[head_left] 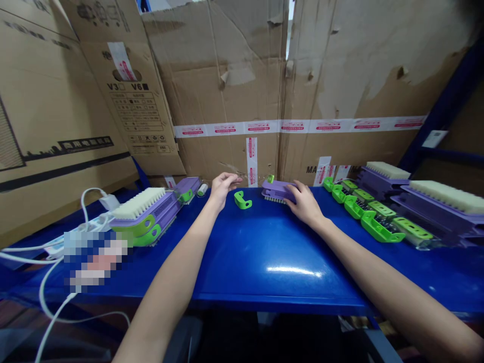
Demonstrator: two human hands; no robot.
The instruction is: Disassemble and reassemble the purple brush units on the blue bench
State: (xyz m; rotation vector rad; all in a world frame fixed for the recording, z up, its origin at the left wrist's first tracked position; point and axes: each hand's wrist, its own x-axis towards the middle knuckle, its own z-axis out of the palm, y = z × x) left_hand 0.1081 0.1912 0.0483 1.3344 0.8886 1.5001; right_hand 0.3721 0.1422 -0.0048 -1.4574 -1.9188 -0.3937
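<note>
My right hand [304, 202] grips the right end of a purple brush [279, 190]. The brush lies on the blue table with its bristles down, and a small bright green part [270, 179] shows at its far left. To the left, my left hand [224, 189] is raised a little over the table, its thumb and fingers pinched together. Something thin and see-through may be at those fingertips, too faint to make out. Between my hands a curved green plastic piece [242, 200] with a hole in its end rests loose on the table.
At right stand several purple brush bodies [401, 201] with cream bristles, beside a row of green end pieces [378, 227]. More assembled brushes [147, 217] are stacked at left, near a white power strip [75, 234] with cables. Cardboard [227, 91] walls the back.
</note>
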